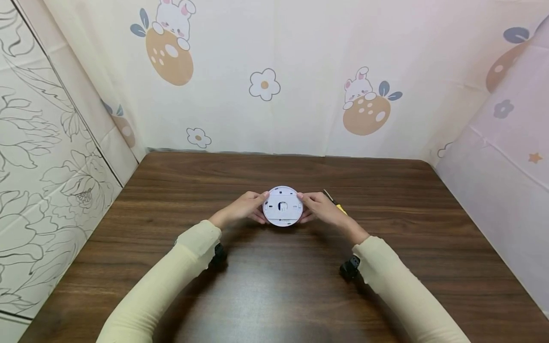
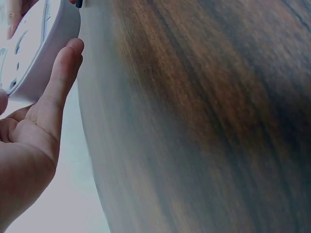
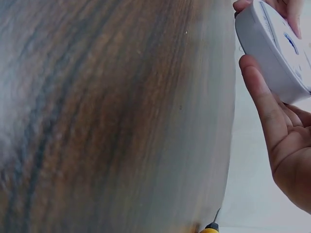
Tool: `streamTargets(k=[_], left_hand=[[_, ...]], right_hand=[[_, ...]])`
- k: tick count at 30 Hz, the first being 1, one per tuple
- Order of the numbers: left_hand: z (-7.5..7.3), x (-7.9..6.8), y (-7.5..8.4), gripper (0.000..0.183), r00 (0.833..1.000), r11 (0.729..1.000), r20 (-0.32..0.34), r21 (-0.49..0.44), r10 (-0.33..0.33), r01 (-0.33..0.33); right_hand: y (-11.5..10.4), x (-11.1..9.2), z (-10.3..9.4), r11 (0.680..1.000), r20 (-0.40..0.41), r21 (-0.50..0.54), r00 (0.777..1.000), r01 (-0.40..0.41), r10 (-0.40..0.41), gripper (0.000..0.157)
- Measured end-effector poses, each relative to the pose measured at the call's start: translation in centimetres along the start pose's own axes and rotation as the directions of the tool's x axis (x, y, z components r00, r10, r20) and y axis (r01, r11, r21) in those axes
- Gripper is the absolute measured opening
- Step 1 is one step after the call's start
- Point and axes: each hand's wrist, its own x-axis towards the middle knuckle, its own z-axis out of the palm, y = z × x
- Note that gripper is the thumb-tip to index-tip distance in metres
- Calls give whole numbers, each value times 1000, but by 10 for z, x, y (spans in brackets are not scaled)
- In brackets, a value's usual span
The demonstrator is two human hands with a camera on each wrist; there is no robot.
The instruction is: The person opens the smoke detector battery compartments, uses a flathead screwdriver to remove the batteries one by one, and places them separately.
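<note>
A round white smoke detector is held between both hands, its slotted back plate with a central hole facing up. My left hand grips its left rim, thumb on top and fingers beneath. On the opposite rim, my right hand does the same. In the left wrist view, the detector's smooth side wall rests against the left hand's fingers. The right wrist view shows that wall tilted above the table, with right-hand fingers along it.
A screwdriver with a yellow handle lies on the brown wooden table, just behind the right hand. Patterned curtains hang along the table's back and sides. Both wrists carry small black cameras.
</note>
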Motion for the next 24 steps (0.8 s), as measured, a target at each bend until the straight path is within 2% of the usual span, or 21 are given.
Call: streamTargets(k=[6,12,24], left_hand=[[1,1,-2,43,999,999,32,-35,-13,14],[2,0,-2,41,997,997,44,-44,-66,68],[1,-1,-1,39,989,988,47,-62,-140,143]], right_hand=[[0,-1,-1,996,31,57,998,-64,63,46],[0,-1,-1,986,72,114,991,-118,110,46],[4,1,1,958,71,200,978,-207,197,46]])
